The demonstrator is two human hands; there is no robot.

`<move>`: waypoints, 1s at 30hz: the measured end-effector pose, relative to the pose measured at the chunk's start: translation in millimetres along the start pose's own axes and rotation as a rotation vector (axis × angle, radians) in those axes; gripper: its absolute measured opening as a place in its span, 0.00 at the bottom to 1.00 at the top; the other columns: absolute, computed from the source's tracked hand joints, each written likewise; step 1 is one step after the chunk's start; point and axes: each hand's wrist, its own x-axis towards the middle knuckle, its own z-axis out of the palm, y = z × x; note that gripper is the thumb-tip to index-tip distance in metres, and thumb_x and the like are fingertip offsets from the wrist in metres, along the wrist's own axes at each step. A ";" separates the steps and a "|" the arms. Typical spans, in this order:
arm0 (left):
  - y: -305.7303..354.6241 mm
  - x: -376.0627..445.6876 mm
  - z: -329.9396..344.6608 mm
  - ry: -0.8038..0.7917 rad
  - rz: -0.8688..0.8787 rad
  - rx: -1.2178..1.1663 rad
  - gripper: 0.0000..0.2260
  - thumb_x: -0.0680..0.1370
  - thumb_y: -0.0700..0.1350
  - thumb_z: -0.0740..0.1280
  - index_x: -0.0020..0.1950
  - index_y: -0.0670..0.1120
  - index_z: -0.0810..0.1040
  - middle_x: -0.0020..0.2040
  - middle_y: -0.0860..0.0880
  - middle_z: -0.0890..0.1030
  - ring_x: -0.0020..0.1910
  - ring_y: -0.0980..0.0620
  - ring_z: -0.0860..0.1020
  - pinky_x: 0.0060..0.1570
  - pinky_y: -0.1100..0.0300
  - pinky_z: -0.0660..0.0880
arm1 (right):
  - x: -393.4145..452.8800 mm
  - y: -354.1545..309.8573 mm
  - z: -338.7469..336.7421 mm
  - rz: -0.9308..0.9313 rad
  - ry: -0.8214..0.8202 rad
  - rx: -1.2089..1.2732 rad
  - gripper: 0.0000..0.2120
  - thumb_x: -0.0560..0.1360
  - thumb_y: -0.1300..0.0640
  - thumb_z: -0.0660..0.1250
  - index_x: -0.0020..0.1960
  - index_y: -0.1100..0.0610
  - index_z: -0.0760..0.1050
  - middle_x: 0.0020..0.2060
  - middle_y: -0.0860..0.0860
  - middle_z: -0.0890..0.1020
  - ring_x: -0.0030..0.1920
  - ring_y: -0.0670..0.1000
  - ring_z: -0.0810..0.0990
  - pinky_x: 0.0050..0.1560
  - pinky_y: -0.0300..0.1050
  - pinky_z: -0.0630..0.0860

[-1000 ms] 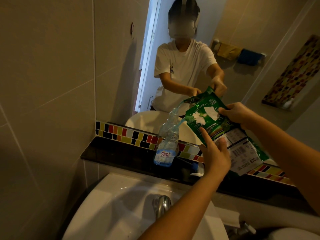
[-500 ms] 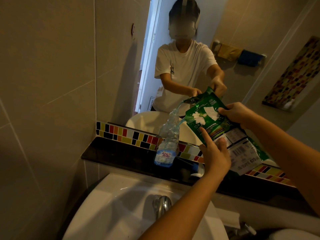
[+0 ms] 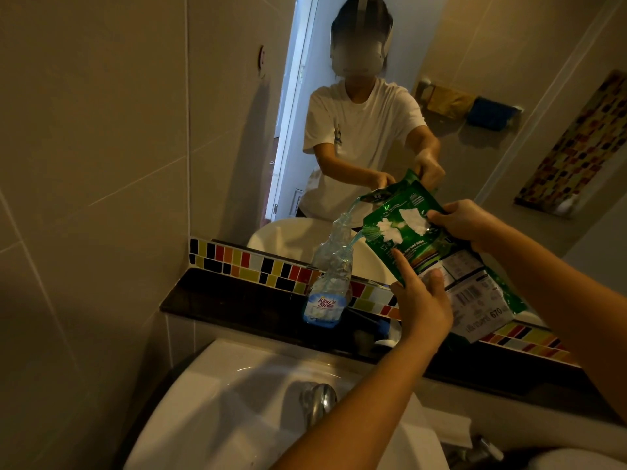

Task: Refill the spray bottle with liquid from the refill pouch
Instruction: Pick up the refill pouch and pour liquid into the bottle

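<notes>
A clear plastic bottle (image 3: 328, 286) with a blue-and-white label stands uncapped on the black ledge (image 3: 237, 303) behind the basin. The green refill pouch (image 3: 420, 252) is tipped to the left above it. A thin blue stream (image 3: 356, 239) runs from the pouch's corner into the bottle's neck. My left hand (image 3: 422, 303) grips the pouch's lower edge. My right hand (image 3: 464, 225) holds its upper right side. The mirror repeats the bottle, pouch and hands.
A white basin (image 3: 237, 401) with a chrome tap (image 3: 320, 398) lies just below my arms. A strip of coloured tiles (image 3: 258, 262) runs under the mirror (image 3: 475, 96). A small white and blue object (image 3: 386, 334) sits on the ledge to the right of the bottle. Beige tiled wall closes the left side.
Hands, pouch and bottle hold almost the same pose. The stream keeps running into the bottle.
</notes>
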 end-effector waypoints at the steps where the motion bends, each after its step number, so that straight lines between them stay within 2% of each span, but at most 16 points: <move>1: 0.1 0.2 -0.2 -0.002 0.000 -0.004 0.46 0.54 0.73 0.41 0.71 0.66 0.32 0.72 0.39 0.62 0.64 0.40 0.73 0.60 0.46 0.74 | -0.2 -0.4 0.2 0.000 0.000 -0.001 0.10 0.79 0.50 0.63 0.46 0.55 0.76 0.42 0.57 0.82 0.41 0.55 0.81 0.47 0.52 0.78; 5: 0.4 0.5 -0.4 -0.002 0.001 -0.005 0.45 0.54 0.74 0.41 0.69 0.67 0.32 0.71 0.39 0.63 0.64 0.40 0.74 0.60 0.46 0.74 | -1.3 -2.5 0.2 -0.002 -0.003 -0.006 0.10 0.79 0.50 0.63 0.43 0.54 0.76 0.42 0.57 0.81 0.40 0.55 0.81 0.47 0.51 0.78; 8: 1.2 0.2 -1.4 -0.006 -0.001 -0.014 0.48 0.54 0.74 0.41 0.73 0.66 0.33 0.71 0.39 0.63 0.63 0.40 0.74 0.59 0.47 0.74 | -1.2 -2.5 -0.2 -0.001 -0.008 -0.005 0.10 0.79 0.50 0.63 0.44 0.55 0.76 0.41 0.57 0.81 0.39 0.54 0.80 0.43 0.49 0.77; 11: 2.3 0.5 -2.4 -0.015 0.005 -0.013 0.51 0.54 0.73 0.41 0.77 0.62 0.35 0.71 0.39 0.63 0.57 0.43 0.74 0.56 0.49 0.74 | -0.5 -2.3 -0.1 -0.013 -0.007 -0.009 0.10 0.79 0.50 0.63 0.49 0.56 0.76 0.41 0.56 0.81 0.39 0.54 0.80 0.44 0.49 0.77; 13: 3.3 0.2 -2.5 -0.020 0.004 -0.016 0.52 0.54 0.73 0.41 0.77 0.62 0.35 0.70 0.39 0.63 0.55 0.44 0.74 0.55 0.50 0.73 | -0.9 -2.7 -0.7 -0.017 -0.005 0.000 0.09 0.79 0.51 0.63 0.48 0.56 0.76 0.41 0.56 0.80 0.38 0.54 0.80 0.46 0.50 0.77; 17: 3.7 -1.6 -1.8 -0.025 -0.008 -0.009 0.52 0.53 0.73 0.41 0.77 0.62 0.35 0.70 0.39 0.64 0.61 0.40 0.74 0.57 0.48 0.74 | -1.2 -2.6 -2.1 -0.005 -0.005 -0.008 0.09 0.79 0.50 0.63 0.46 0.55 0.76 0.41 0.56 0.81 0.39 0.54 0.80 0.46 0.50 0.77; 20: 3.9 -1.6 -1.6 -0.025 -0.010 -0.006 0.52 0.53 0.73 0.40 0.77 0.62 0.35 0.70 0.38 0.64 0.61 0.39 0.74 0.58 0.47 0.74 | -0.8 -2.2 -2.6 -0.009 0.001 -0.003 0.10 0.79 0.51 0.63 0.49 0.57 0.78 0.40 0.56 0.80 0.38 0.54 0.79 0.42 0.49 0.77; 26: 6.0 -2.8 -1.9 -0.029 -0.008 -0.019 0.53 0.52 0.73 0.41 0.77 0.61 0.35 0.70 0.38 0.64 0.62 0.40 0.74 0.56 0.49 0.75 | -1.0 -4.0 -2.8 -0.008 -0.001 0.006 0.12 0.79 0.51 0.64 0.54 0.59 0.79 0.42 0.57 0.81 0.40 0.55 0.80 0.48 0.51 0.78; 30: 6.2 -3.4 -1.9 -0.030 -0.003 -0.017 0.53 0.52 0.73 0.40 0.77 0.60 0.36 0.69 0.37 0.65 0.61 0.41 0.75 0.54 0.52 0.74 | -1.5 -5.1 -3.5 -0.001 -0.010 -0.001 0.13 0.79 0.51 0.63 0.55 0.59 0.78 0.42 0.57 0.81 0.40 0.55 0.80 0.47 0.52 0.78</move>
